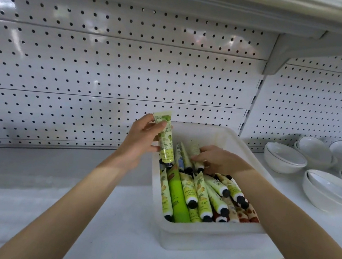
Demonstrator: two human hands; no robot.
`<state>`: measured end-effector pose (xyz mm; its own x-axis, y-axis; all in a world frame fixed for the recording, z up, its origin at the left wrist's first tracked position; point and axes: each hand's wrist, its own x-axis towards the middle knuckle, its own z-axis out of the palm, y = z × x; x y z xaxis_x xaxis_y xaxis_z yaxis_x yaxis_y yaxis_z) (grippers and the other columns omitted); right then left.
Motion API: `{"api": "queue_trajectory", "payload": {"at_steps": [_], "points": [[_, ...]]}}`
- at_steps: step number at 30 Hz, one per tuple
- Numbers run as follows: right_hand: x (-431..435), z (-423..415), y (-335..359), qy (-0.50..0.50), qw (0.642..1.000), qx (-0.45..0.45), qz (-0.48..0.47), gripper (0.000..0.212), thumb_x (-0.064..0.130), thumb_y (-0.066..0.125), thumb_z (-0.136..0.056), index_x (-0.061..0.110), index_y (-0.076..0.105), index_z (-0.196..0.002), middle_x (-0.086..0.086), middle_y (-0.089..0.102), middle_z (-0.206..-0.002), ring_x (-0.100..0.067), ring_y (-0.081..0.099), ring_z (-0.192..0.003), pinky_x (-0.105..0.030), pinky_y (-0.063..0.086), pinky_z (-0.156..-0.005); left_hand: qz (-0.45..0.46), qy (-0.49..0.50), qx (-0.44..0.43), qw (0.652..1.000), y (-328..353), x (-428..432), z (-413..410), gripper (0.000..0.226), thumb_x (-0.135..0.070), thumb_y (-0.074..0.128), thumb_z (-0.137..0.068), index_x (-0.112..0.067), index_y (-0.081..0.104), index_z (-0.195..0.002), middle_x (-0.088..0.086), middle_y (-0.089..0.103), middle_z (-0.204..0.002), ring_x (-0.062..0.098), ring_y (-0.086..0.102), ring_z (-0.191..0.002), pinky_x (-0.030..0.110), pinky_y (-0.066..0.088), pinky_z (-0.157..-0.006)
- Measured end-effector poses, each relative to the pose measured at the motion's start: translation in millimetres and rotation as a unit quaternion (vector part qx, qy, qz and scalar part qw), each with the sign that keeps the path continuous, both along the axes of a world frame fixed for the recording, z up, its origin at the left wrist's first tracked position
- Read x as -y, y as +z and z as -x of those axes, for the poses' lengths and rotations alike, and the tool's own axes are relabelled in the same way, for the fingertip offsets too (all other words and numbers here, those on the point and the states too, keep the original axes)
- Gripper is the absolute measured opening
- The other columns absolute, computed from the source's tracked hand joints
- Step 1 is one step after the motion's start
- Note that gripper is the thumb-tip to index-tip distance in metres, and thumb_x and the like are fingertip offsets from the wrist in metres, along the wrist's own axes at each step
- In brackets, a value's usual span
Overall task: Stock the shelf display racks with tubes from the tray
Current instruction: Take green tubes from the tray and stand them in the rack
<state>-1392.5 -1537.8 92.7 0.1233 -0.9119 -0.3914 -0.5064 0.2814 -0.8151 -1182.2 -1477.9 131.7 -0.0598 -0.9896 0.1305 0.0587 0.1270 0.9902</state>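
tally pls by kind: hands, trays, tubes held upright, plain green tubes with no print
hands: 2 (left hand, right hand)
tray: 1
tube held upright: 1
plain green tube: 1
total: 5

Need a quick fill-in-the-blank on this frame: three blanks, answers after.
1. The left hand holds a green tube upright with its cap pointing ____.
2. The right hand grips a pale tube inside the white ____.
3. On the shelf to the right sit stacked white ____.

Missing words: down; tray; bowls.
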Motion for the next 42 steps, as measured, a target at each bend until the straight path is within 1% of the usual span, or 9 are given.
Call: {"api": "queue_trajectory", "payload": {"at_steps": [4, 8, 11, 15, 21, 26, 34, 38, 42], "points": [[-0.3, -2.2, 7.9, 0.001, 0.991, 0.135, 0.022, 0.033, 0.006, 0.058, -0.089, 0.008, 0.052, -0.121, -0.010, 0.062, -0.113, -0.024, 0.059, -0.099, -0.040, 0.050, -0.085, -0.017, 0.003, -0.003, 1.000, -1.5, 0.5, -3.0, 0.020, -0.008, 0.053, -0.092, -0.005, 0.057, -0.112, 0.019, 0.061, -0.117, 0.023, 0.063, -0.091, 0.035, 0.058, -0.072], [-8.5, -9.7, 20.3, 0.016, 0.978, 0.191, 0.078, 0.036, 0.006, 0.058, -0.089, 0.020, 0.052, -0.122, -0.004, 0.062, -0.110, -0.019, 0.059, -0.102, -0.035, 0.050, -0.085, 0.002, -0.008, 0.010, 1.000, 0.1, -2.5, -7.7, 0.022, -0.004, 0.059, -0.088, -0.009, 0.057, -0.109, 0.018, 0.061, -0.116, 0.018, 0.063, -0.090, 0.037, 0.057, -0.078], [-18.3, -17.5, 32.0, 0.034, 0.974, 0.184, 0.128, 0.037, 0.008, 0.058, -0.089, 0.016, 0.054, -0.125, -0.004, 0.061, -0.109, -0.018, 0.059, -0.105, -0.038, 0.045, -0.093, 0.016, -0.005, 0.012, 1.000, 4.3, -5.8, -16.7, 0.023, -0.007, 0.062, -0.087, -0.010, 0.058, -0.109, 0.016, 0.062, -0.115, 0.019, 0.063, -0.091, 0.040, 0.056, -0.082], [-31.0, -30.3, 55.0, 0.064, 0.959, 0.217, 0.171, 0.038, 0.004, 0.059, -0.088, 0.006, 0.054, -0.125, -0.011, 0.061, -0.117, -0.019, 0.063, -0.105, -0.034, 0.051, -0.092, 0.056, -0.001, 0.010, 0.998, 14.8, -12.1, -33.5, 0.027, -0.009, 0.062, -0.087, -0.011, 0.058, -0.114, 0.010, 0.064, -0.111, 0.008, 0.066, -0.084, 0.026, 0.058, -0.070], [-53.0, -64.4, 72.9, 0.074, 0.929, 0.336, 0.138, 0.026, 0.000, 0.055, -0.089, 0.016, 0.057, -0.109, -0.002, 0.065, -0.096, -0.013, 0.064, -0.088, -0.026, 0.050, -0.070, 0.097, 0.016, 0.005, 0.995, 28.3, -26.4, -65.1, 0.027, -0.008, 0.061, -0.087, -0.010, 0.058, -0.114, 0.008, 0.064, -0.110, 0.004, 0.067, -0.082, 0.019, 0.054, -0.065], [-77.3, -107.9, 61.5, 0.048, 0.939, 0.303, 0.156, 0.022, 0.007, 0.061, -0.088, 0.013, 0.056, -0.108, 0.002, 0.060, -0.088, -0.008, 0.062, -0.075, -0.019, 0.045, -0.054, 0.103, 0.019, 0.004, 0.994, 27.7, -43.3, -91.3, 0.021, -0.006, 0.062, -0.086, -0.014, 0.060, -0.106, 0.006, 0.063, -0.104, 0.003, 0.066, -0.078, 0.021, 0.056, -0.066], [-112.6, -156.6, 50.5, 0.062, 0.942, 0.261, 0.201, 0.019, 0.023, 0.056, -0.092, 0.015, 0.062, -0.108, 0.001, 0.070, -0.096, -0.012, 0.065, -0.087, -0.026, 0.048, -0.070, 0.086, 0.037, 0.018, 0.995, 24.8, -65.1, -136.7, 0.015, -0.009, 0.064, -0.085, -0.020, 0.062, -0.095, 0.000, 0.065, -0.096, 0.001, 0.066, -0.076, 0.021, 0.056, -0.065], [-126.1, -174.7, 44.6, 0.065, 0.935, 0.304, 0.171, 0.016, 0.020, 0.050, -0.096, 0.013, 0.057, -0.109, -0.006, 0.071, -0.099, -0.019, 0.069, -0.083, -0.029, 0.055, -0.068, 0.075, 0.051, 0.022, 0.996, 20.7, -79.0, -153.1, 0.020, -0.009, 0.065, -0.084, -0.013, 0.062, -0.103, 0.002, 0.065, -0.096, 0.005, 0.064, -0.079, 0.025, 0.058, -0.068], [-135.9, -186.4, 44.6, 0.074, 0.931, 0.318, 0.162, 0.012, 0.016, 0.054, -0.093, 0.014, 0.061, -0.102, 0.000, 0.068, -0.090, -0.018, 0.070, -0.084, -0.030, 0.058, -0.070, 0.077, 0.066, 0.026, 0.994, 17.0, -98.9, -165.3, 0.020, -0.010, 0.066, -0.084, -0.013, 0.063, -0.104, 0.002, 0.066, -0.095, 0.003, 0.065, -0.078, 0.022, 0.057, -0.066]]}}
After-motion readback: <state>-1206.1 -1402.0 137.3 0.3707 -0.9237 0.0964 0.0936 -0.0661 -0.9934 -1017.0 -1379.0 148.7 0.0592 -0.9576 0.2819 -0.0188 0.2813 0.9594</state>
